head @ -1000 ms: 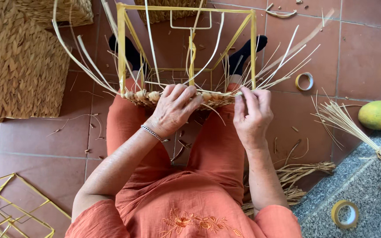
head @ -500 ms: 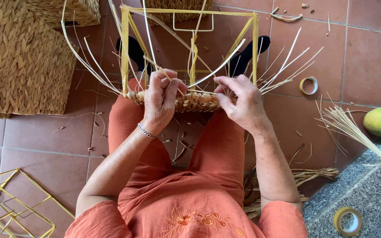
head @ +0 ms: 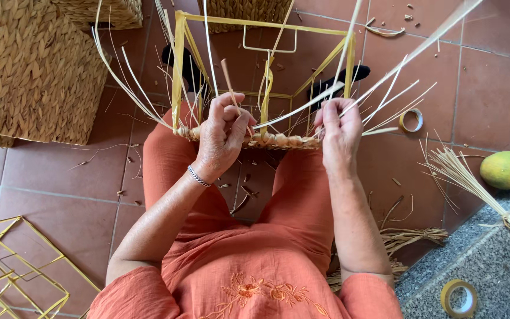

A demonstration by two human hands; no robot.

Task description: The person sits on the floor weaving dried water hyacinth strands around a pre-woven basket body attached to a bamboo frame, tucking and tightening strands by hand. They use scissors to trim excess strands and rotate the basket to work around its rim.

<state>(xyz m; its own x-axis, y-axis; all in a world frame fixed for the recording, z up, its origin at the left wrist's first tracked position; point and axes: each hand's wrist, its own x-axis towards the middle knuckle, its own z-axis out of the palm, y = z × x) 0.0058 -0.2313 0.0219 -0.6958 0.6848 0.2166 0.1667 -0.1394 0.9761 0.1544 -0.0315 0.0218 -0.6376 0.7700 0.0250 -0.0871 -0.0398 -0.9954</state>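
1. The left hand (head: 222,133) is closed around a thin stick-like tool (head: 234,94) and pinches a pale strand right at the woven band (head: 267,140). If that pinch slackens, the last weave could loosen.
2. The right hand (head: 337,127) is closed on a bunch of pale strands (head: 385,94) and draws them out to the right. They look dry and flat, so too hard a pull could snap or split one.
3. The yellow wire frame (head: 264,26) rests on the person's knees, its far end near the feet, with the woven band along its near edge. Nothing clamps it, so an uneven pull could tip or twist it.
4. Loose strand ends (head: 125,71) fan out on both sides of the frame and could tangle or get woven in out of order.
5. The tape roll (head: 411,120) and green fruit (head: 506,169) lie on the floor to the right, well apart from the hands, so there is little risk there.
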